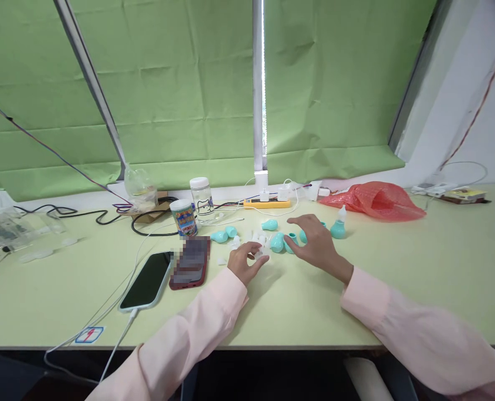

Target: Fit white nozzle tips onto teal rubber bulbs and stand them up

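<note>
My left hand (243, 264) pinches a small translucent plastic piece (262, 254) between thumb and fingers, just above the table. With thumb and fingers spread, my right hand (317, 245) hovers at the right of a group of teal rubber bulbs (277, 243). Its thumb tip overlaps one bulb in view; whether they touch I cannot tell. Behind the left hand lie several small white plastic parts, partly hidden by the fingers. Another teal bulb (269, 224) lies on its side farther back. A bulb with a clear nozzle on top (338, 224) stands upright beyond my right hand.
Two phones, one black-screened (147, 281) and one in a red case (190, 263), lie left. Behind them are a printed tub (184, 218) and a lidded clear jar (203, 199). A yellow power strip (266, 204) and red plastic bag (375, 200) line the back. Cables cross the table (422, 278).
</note>
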### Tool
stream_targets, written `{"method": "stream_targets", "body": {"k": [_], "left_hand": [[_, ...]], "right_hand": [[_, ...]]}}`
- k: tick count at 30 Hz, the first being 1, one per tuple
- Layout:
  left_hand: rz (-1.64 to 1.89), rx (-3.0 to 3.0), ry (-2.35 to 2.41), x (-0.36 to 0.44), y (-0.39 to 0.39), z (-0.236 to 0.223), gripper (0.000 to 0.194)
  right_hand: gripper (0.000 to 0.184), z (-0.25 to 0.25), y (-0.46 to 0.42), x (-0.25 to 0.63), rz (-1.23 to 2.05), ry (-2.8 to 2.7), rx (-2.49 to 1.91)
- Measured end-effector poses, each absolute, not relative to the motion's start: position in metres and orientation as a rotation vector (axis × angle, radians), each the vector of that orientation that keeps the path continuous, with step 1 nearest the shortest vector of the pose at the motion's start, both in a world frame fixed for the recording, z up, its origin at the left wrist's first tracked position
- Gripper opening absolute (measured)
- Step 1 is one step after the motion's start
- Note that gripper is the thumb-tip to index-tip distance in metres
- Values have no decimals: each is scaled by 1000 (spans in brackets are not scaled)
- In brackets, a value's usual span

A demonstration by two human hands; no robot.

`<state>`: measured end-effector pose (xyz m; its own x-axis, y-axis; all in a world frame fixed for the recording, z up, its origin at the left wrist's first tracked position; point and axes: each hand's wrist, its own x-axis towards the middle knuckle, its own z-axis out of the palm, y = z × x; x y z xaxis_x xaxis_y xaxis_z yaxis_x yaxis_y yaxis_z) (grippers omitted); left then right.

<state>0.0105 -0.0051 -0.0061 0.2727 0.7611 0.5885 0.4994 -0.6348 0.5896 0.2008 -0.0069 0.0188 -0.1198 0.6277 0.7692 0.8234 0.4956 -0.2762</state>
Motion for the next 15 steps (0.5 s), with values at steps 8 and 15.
{"method": "stream_targets", "body": {"k": [8,15], "left_hand": [[1168,2180,1201,11,-3,-9,42],[1139,2096,1106,10,-1,-10,28]], "right_hand": [[38,0,10,210,-698,-2043,-1749],[18,-1,11,207,-461,-2001,-1582]]}}
